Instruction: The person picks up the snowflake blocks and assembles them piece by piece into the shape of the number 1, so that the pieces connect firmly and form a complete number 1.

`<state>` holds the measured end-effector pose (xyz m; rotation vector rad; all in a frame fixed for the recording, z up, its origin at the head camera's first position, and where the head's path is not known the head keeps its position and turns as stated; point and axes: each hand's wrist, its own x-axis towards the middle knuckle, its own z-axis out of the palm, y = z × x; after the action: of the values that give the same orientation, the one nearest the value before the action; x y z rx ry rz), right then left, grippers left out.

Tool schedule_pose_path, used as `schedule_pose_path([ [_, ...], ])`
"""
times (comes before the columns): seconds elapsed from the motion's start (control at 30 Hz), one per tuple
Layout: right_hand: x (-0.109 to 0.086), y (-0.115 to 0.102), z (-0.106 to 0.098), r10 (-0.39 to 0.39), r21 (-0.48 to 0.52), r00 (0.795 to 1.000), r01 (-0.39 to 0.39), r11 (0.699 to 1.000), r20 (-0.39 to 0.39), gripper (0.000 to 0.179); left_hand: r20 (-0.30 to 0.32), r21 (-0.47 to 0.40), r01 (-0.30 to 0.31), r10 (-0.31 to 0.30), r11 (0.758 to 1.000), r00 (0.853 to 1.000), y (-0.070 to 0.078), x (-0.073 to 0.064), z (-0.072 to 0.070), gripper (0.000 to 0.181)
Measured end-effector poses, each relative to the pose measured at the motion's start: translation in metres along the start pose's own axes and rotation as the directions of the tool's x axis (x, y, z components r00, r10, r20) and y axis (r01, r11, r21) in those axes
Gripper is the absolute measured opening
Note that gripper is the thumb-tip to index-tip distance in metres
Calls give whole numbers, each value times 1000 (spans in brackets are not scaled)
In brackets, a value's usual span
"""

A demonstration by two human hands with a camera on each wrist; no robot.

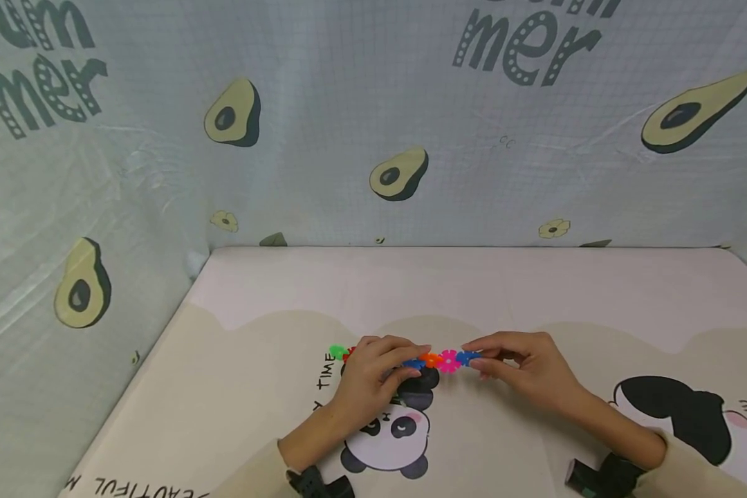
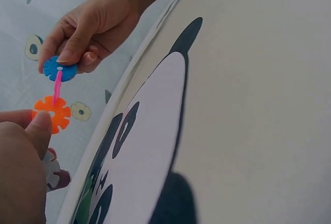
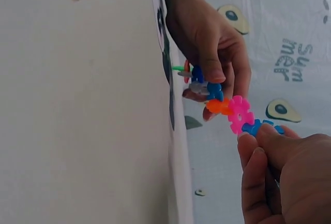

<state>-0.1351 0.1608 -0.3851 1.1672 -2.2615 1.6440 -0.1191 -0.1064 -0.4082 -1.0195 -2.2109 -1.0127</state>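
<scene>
A chain of notched plastic snowflake discs stretches between both hands, low over the table. My left hand (image 1: 373,377) grips its left part, with a green disc (image 1: 337,352) and a bit of red showing beyond the fingers. Right of that hand come a blue disc, an orange disc (image 2: 61,113) and a pink disc (image 1: 449,360). My right hand (image 1: 529,366) pinches the blue disc (image 2: 67,73) at the right end, which joins the pink one. In the right wrist view a dark blue disc (image 3: 197,74) and a greyish disc (image 3: 197,87) show by the left fingers, which partly hide the chain.
The table cover (image 1: 498,429) is pale, with a printed panda (image 1: 389,443) under the left hand and another black-and-white print (image 1: 685,415) at the right. A curtain with avocado prints (image 1: 398,173) hangs behind the table and along the left. Dark wrist devices sit at both sleeves.
</scene>
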Motion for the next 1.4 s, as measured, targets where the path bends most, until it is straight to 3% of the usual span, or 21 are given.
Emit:
schedule_pose_path([
  [0.27,-4,0,6,14,16,1000,-14,1000,-23,31,-18,-6,-18,18,1000,1000,-1,-1,1,35],
  [0.8,-9,1,16,51,35,997,-49,998,-57,29,-26,12,0,1,1000,1000,-2,-3,2,33],
  [1.03,-9,2,19,45,31,996,-43,999,-75,30,-25,-18,31,-31,999,999,0,-3,1,30],
  [1.23,-9,4,19,101,34,991,-98,995,-90,29,-21,-31,78,-79,996,997,1,-1,1,29],
  [1.4,-8,5,20,92,52,990,-87,995,-104,28,-31,-28,67,-68,997,997,1,0,2,30],
])
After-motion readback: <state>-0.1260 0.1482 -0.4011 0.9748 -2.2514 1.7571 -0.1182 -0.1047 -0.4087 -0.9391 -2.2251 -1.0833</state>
